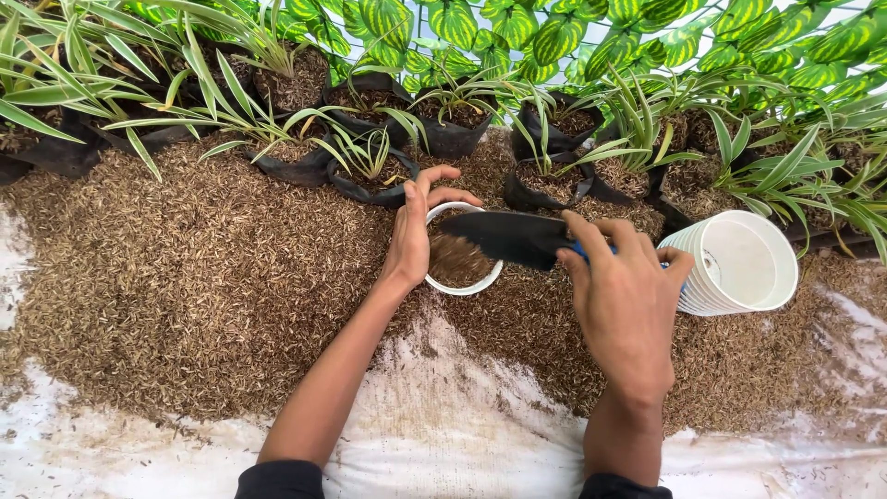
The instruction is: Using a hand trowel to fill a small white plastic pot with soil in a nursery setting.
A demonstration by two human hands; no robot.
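Note:
My left hand [413,231] grips the left rim of a small white pot [459,288] that is partly filled with brown husk mix. My right hand [624,300] holds a trowel by its blue handle. The trowel's black blade [506,236] lies across the top of the pot, pointing left. A stack of white pots [739,263] lies on its side just right of my right hand, its open mouth facing up and to the right.
A broad heap of brown rice-husk mix [203,277] covers a white sheet [443,434] on the ground. Several black grow bags with striped green plants [370,162] line the back. Large-leaved green foliage [554,28] hangs above them.

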